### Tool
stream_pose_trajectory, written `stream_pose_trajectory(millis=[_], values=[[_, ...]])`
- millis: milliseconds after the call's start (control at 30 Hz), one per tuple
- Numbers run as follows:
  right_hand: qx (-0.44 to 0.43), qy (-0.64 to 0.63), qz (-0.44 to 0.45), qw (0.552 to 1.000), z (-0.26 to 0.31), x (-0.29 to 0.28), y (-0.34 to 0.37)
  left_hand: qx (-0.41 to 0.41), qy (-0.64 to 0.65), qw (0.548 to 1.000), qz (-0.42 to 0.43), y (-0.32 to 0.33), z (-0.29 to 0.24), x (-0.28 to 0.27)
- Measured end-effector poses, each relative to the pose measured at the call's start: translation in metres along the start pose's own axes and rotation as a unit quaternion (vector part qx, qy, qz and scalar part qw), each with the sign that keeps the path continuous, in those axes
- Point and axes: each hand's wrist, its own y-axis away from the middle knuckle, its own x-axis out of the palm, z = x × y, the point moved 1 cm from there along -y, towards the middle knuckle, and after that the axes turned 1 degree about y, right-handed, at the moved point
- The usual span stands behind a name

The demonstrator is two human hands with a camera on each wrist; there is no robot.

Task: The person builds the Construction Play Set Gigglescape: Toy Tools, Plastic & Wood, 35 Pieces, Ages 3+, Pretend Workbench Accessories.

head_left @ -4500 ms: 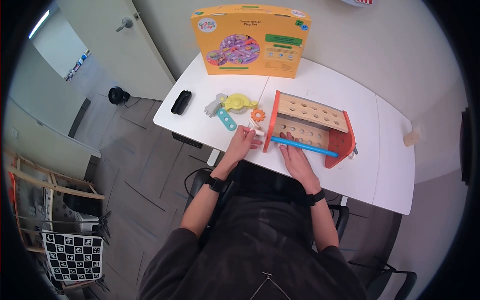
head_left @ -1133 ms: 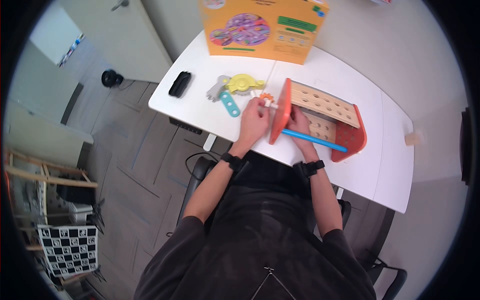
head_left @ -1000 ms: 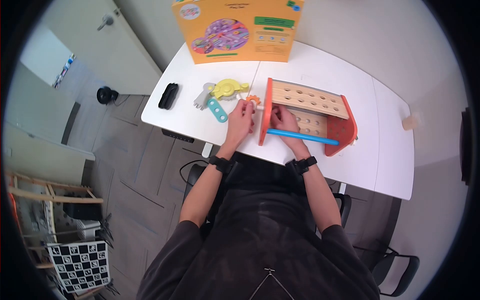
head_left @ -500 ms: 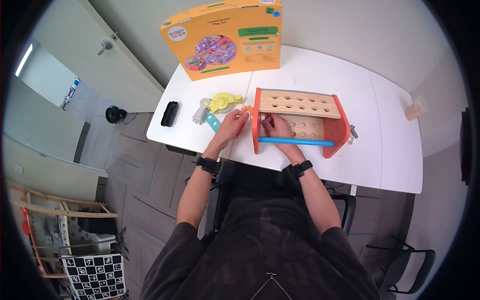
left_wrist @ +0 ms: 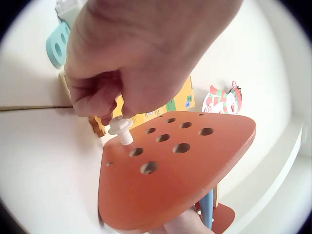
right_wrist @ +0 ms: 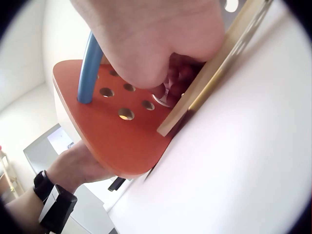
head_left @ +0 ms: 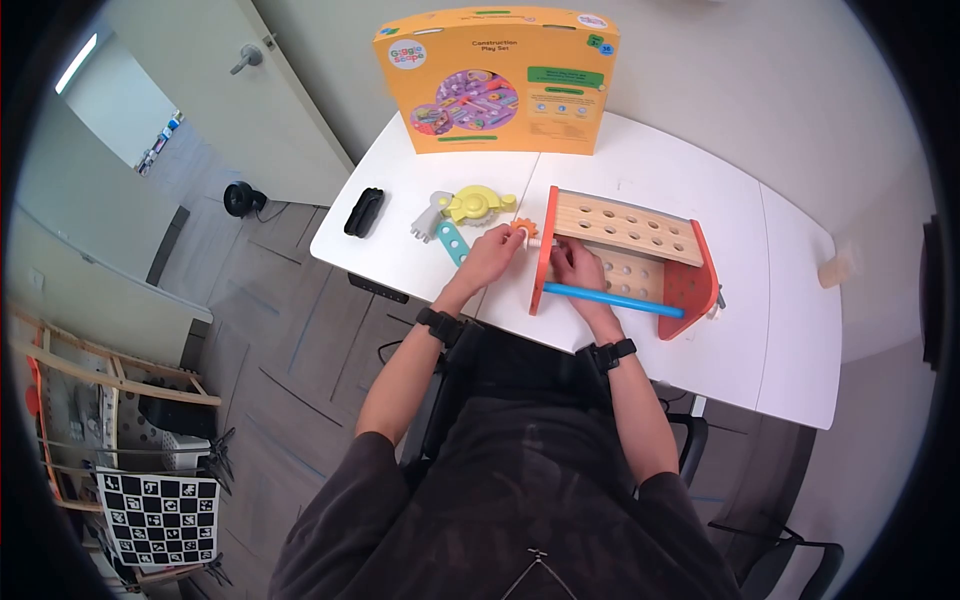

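Right hand [head_left: 581,270] has moved up inside the red panel [left_wrist: 161,187], opposite my left hand [head_left: 490,257]; both faces now covered, I judge | left fingers pinch white bolt [left_wrist: 122,130], panel's 9 o'clock; right ones curl on mostly hidden white piece [right_wrist: 161,101] | orange gear [head_left: 523,228] crowds bolt's 11 o'clock; blue bar [head_left: 632,302] crosses right wrist, 6 o'clock

The left hand [left_wrist: 131,53] pinches a white screw [left_wrist: 121,128] against the orange panel [left_wrist: 175,168].

White screw [left_wrist: 122,129]: matt plastic look, ridged thread
Red side panel [left_wrist: 161,180]: painted wood look, smooth, matt
Top board [head_left: 622,227]: bare wood
Blue rod [head_left: 614,301]: smooth, faintly glossy
Box at 12 o'clock [head_left: 500,85]: printed card
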Motion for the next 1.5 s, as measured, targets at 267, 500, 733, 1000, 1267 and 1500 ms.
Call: stream_pose_trajectory(millis=[267, 500, 733, 1000, 1267, 1500], values=[[-0.007, 0.005, -0.001, 1.0, -0.001, 0.0, 0.0, 0.13, 0.136, 0.981, 0.041, -0.008, 0.016, 0.002], [-0.003, 0.007, -0.003, 1.0, -0.002, 0.0, 0.001, -0.047, -0.002, 0.998, 0.043, 0.003, -0.007, -0.008], [-0.009, -0.002, -0.004, 1.0, -0.006, 0.002, 0.0, 0.004, 0.077, 0.99, 0.116, 0.006, -0.001, -0.01], [-0.011, 0.0, -0.001, 1.0, -0.009, 0.003, -0.001, -0.053, 0.066, 0.991, 0.104, 0.006, -0.009, -0.005], [-0.01, 0.008, -0.003, 1.0, -0.008, 0.002, -0.001, 0.032, 0.088, 0.991, 0.097, 0.016, -0.008, -0.006], [-0.01, 0.003, -0.009, 1.0, -0.003, 0.001, 0.001, -0.025, 0.036, 0.997, 0.067, -0.001, -0.002, -0.001]])
